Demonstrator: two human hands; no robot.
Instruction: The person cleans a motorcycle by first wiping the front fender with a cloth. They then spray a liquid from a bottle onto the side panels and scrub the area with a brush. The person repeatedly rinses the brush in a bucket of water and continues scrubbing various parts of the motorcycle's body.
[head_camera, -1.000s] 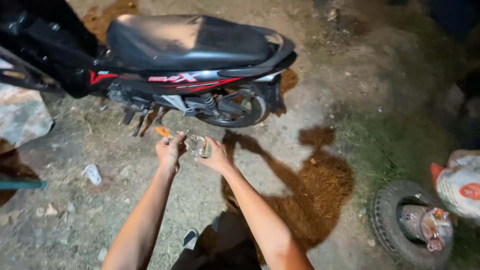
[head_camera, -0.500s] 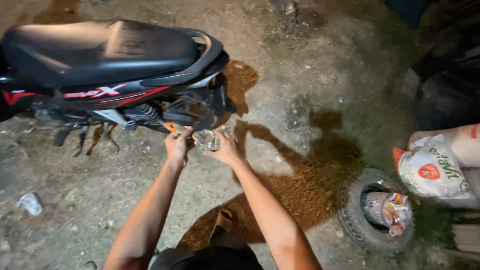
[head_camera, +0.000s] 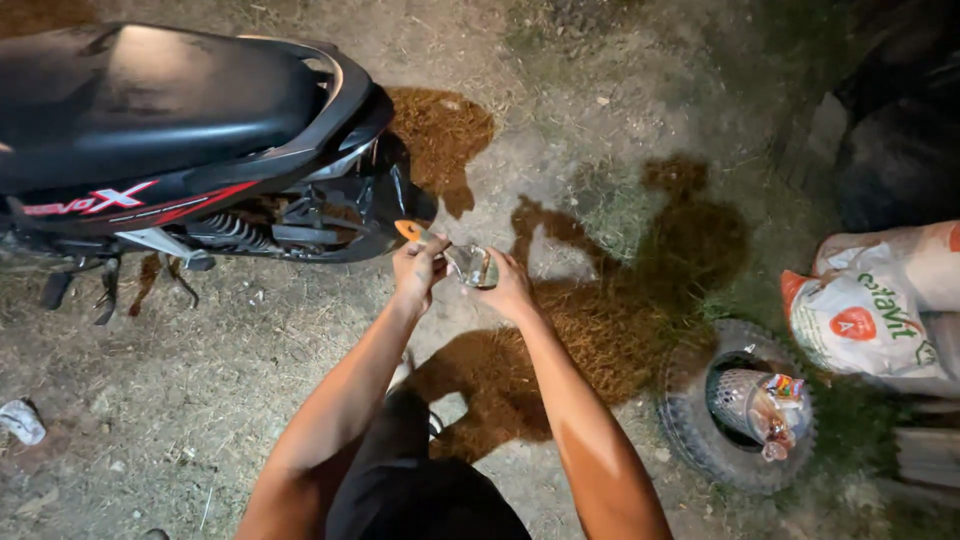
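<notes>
Since the earlier frame, both hands have shifted rightward toward the scooter's rear. Left hand (head_camera: 418, 272), grip closed on an orange-handled tool (head_camera: 412, 232); right hand (head_camera: 508, 288), grip closed on a small shiny metal part (head_camera: 474, 266), above the dirt ground (head_camera: 250, 350) beside the black scooter (head_camera: 180, 140).

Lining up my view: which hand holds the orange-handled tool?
The left hand; the orange-handled tool sticks up from it. The right hand holds a shiny metal part.
</notes>
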